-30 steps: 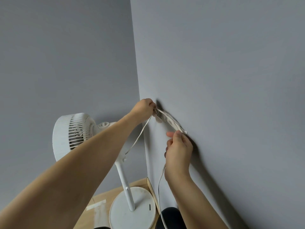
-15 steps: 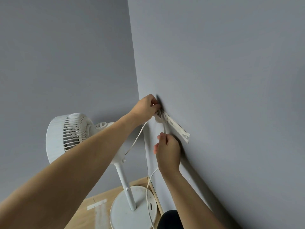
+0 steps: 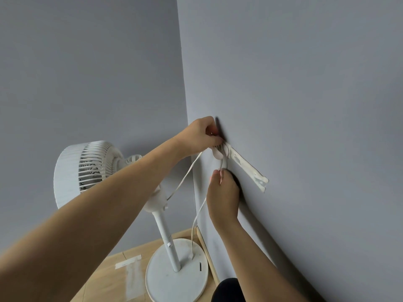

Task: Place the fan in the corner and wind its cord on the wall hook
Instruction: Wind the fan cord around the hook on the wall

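Here, a person's left hand (image 3: pixel 201 136) is curling its fingers around the wound loops of white cord (image 3: pixel 185 174) at the wall hook (image 3: pixel 221 150); the right hand (image 3: pixel 223 192), just below, is pinching a strand of that cord between thumb and fingers; the white pedestal fan (image 3: pixel 91 171) is standing in the corner on the wooden floor (image 3: pixel 104 277), beside the grey wall (image 3: pixel 305 83) bearing a strip of white tape (image 3: pixel 248 172).

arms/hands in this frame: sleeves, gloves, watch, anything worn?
Both forearms are bare all the way to the frame edge: no sleeves in view. The left hand and right hand wear no gloves; no watch, bracelet or ring visible. No markings show.
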